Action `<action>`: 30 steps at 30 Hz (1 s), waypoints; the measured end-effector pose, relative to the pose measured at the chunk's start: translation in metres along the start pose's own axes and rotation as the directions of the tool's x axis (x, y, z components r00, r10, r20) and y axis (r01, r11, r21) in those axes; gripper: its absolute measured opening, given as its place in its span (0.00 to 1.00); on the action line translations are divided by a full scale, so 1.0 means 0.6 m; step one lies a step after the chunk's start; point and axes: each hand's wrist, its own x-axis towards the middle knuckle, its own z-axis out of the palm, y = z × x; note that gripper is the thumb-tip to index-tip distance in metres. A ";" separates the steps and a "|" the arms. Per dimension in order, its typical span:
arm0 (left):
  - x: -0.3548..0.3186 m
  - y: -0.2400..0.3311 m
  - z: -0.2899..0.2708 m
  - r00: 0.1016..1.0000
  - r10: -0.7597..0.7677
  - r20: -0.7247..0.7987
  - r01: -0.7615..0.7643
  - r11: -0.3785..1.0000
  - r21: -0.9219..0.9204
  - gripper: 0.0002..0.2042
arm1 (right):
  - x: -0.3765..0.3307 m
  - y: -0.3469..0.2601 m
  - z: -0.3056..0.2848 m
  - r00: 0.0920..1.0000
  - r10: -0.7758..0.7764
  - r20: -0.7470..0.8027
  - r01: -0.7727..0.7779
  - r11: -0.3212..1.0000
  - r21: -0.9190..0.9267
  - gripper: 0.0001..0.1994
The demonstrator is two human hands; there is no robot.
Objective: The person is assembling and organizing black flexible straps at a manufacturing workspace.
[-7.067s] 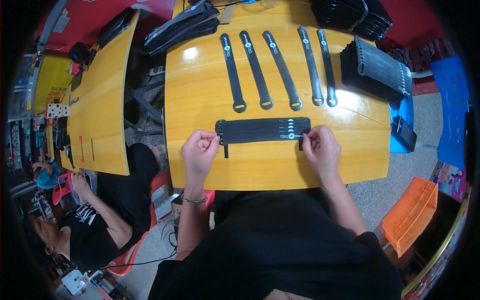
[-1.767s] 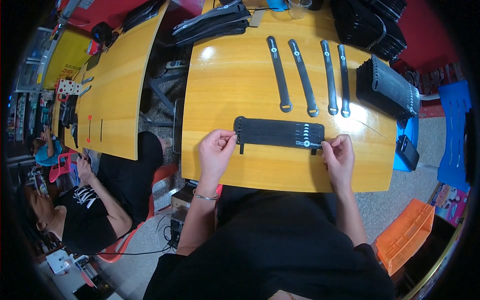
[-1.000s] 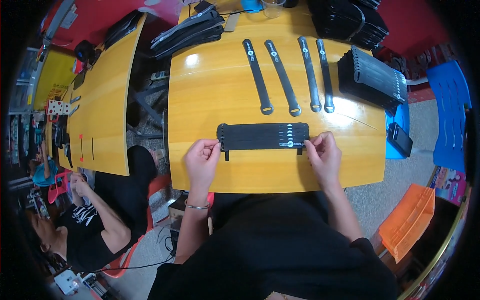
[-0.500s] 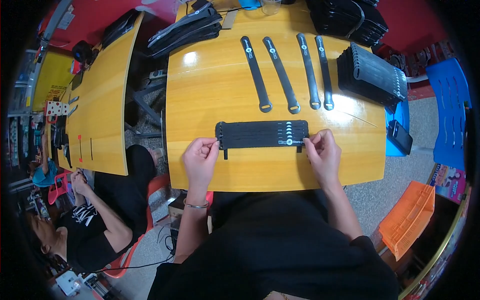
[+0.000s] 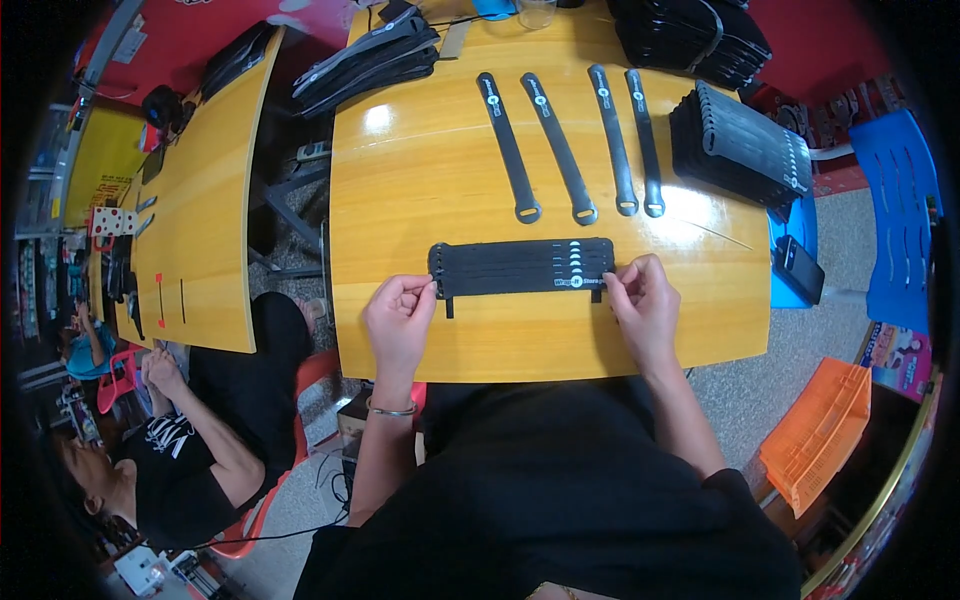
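Observation:
A flat row of black straps (image 5: 500, 268), laid edge to edge, lies across the table in front of me. White printing marks its right part, and a short black tab sticks out below each end. My left hand (image 5: 400, 318) pinches the near left corner between thumb and fingers. At the near right corner, my right hand (image 5: 646, 308) is closed in the same way. Beyond the row, separate dark straps with slotted ends lie lengthwise: a left one (image 5: 510, 150), one beside it (image 5: 560, 150), and a closer pair (image 5: 614, 140) to the right.
On the right of the yellow table (image 5: 400, 190) sits a thick stack of black straps (image 5: 745, 145). More strap bundles (image 5: 365, 60) lie at the far left and far right (image 5: 690, 40). A phone (image 5: 800, 270) rests on a blue stool. An orange crate (image 5: 818, 435) stands low right; a co-worker (image 5: 200, 450) sits left.

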 end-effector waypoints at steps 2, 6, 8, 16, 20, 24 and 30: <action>0.000 -0.001 -0.001 1.000 -0.002 0.003 0.002 1.000 0.005 0.03 | 0.000 -0.001 0.000 1.000 0.006 0.000 -0.006 1.000 0.008 0.11; 0.001 -0.002 -0.002 1.000 0.014 0.015 -0.014 1.000 0.010 0.02 | 0.000 -0.002 0.000 1.000 0.002 0.002 -0.002 1.000 -0.002 0.11; 0.001 -0.001 -0.003 1.000 0.014 0.011 -0.014 1.000 0.020 0.02 | 0.001 -0.004 0.001 1.000 -0.013 -0.001 0.013 1.000 -0.017 0.11; 0.001 -0.004 -0.002 1.000 0.008 0.012 -0.008 1.000 0.023 0.02 | 0.000 0.004 0.003 1.000 -0.008 -0.005 0.007 0.999 -0.037 0.11; 0.001 -0.006 -0.002 1.000 0.003 0.002 -0.003 1.000 0.023 0.02 | 0.001 0.001 0.003 0.999 -0.042 -0.011 0.041 0.998 -0.057 0.11; 0.002 -0.011 -0.002 1.000 0.017 -0.005 -0.017 0.999 0.029 0.02 | 0.001 -0.002 0.004 0.999 -0.042 -0.012 0.041 0.997 -0.063 0.11; 0.003 -0.006 0.001 1.000 0.018 -0.009 -0.018 0.999 0.037 0.02 | 0.002 0.000 0.008 0.999 -0.035 -0.030 0.034 0.998 -0.062 0.11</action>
